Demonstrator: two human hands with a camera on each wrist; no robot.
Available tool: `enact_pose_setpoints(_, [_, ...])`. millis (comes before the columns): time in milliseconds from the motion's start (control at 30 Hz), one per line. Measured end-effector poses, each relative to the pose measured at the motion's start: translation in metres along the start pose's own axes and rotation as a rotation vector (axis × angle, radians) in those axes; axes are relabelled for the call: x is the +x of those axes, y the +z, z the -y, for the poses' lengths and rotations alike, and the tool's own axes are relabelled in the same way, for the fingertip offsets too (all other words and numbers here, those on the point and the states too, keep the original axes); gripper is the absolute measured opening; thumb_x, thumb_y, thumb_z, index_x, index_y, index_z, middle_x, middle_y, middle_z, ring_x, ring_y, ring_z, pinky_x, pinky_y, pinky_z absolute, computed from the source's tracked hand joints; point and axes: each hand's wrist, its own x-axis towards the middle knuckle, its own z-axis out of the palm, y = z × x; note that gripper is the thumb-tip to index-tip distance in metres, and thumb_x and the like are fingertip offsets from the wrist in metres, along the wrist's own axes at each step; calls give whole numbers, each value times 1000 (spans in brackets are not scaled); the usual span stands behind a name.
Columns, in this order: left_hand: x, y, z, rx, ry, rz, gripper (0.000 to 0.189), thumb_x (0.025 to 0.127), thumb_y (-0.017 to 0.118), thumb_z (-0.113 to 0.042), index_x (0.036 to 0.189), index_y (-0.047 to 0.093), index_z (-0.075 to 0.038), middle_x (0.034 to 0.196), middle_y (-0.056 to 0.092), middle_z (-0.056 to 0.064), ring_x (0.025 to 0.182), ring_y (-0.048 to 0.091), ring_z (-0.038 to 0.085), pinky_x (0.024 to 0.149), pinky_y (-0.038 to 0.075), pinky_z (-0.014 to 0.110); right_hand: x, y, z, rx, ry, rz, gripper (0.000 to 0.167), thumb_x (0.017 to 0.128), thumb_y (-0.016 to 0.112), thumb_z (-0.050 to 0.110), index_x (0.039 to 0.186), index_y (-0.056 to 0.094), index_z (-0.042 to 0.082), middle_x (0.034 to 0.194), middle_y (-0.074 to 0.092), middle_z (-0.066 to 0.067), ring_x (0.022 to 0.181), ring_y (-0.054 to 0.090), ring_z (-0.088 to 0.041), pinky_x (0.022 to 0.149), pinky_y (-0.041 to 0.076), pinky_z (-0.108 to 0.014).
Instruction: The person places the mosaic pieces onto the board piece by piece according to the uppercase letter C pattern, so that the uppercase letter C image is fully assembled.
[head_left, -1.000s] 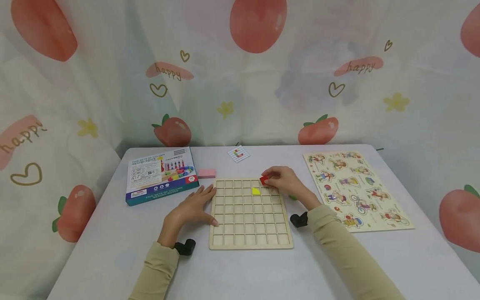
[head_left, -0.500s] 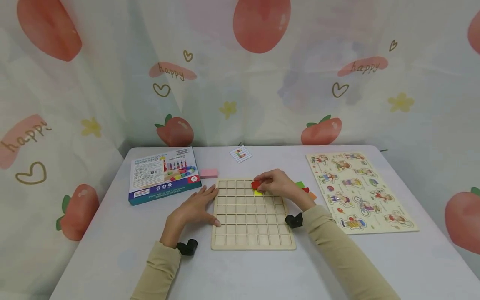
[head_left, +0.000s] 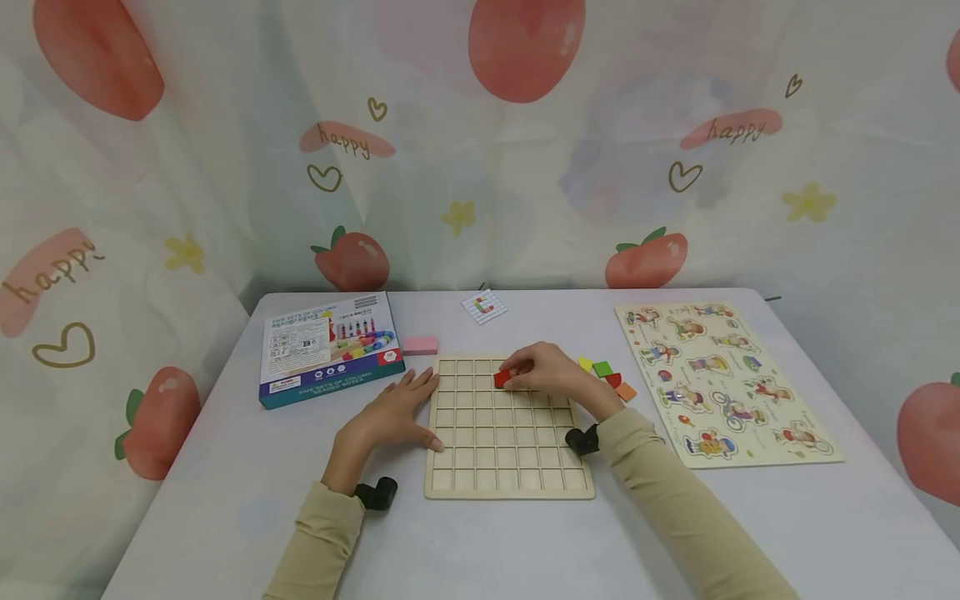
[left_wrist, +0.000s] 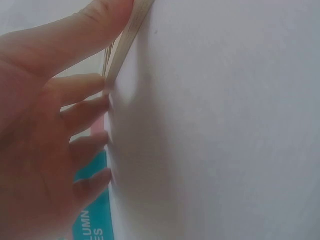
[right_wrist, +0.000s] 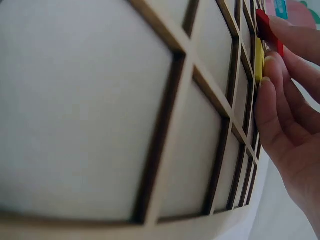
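A wooden grid board [head_left: 487,458] with square cells lies flat on the table. My right hand [head_left: 551,372] pinches a small red tile [head_left: 502,380] between thumb and fingers, over the upper part of the board. In the right wrist view, a yellow tile [right_wrist: 259,62] sits in a cell right beside the red one, touching or nearly touching my fingertips; in the head view my right hand hides it. My left hand [head_left: 390,417] rests along the board's left side, fingers spread and straight, thumb on the edge.
Several loose coloured tiles [head_left: 613,380] lie right of the board. Behind it are a pink block [head_left: 420,346] and a small pattern card [head_left: 484,307]. A printed box [head_left: 330,354] stands left; a picture puzzle board [head_left: 738,417] lies right.
My right hand has carried the red tile leftward and slightly down toward the cell left of the yellow tile. The loose tiles on the right have come into view. My left hand stays put.
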Motion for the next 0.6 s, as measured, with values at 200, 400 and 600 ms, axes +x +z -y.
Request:
enact_pose_setpoints(200, [-1,-1,-1,3,-3,0,109,75,91,-39,163,31,-14,173,20,4,161,6,33,130,8,56,3,4,4,-42,-11,0,27,90,80,15,114,77,4,88,70,-2,79,58,-13,76,50,-28])
enact_pose_setpoints(400, [-2,-1,-2,0,-9,1,109,75,91,-38,163,31,-14,173,19,3,161,5,33,130,8,56,2,7,6,-58,6,2,27,90,79,13,116,76,5,82,65,0,78,54,-12,77,47,-28])
enact_pose_setpoints(600, [0,0,-1,6,-9,1,109,75,91,-39,163,31,-15,173,19,3,161,5,32,130,8,56,-2,6,5,-19,-8,-17,25,91,78,10,115,76,6,85,68,0,79,57,-12,77,49,-27])
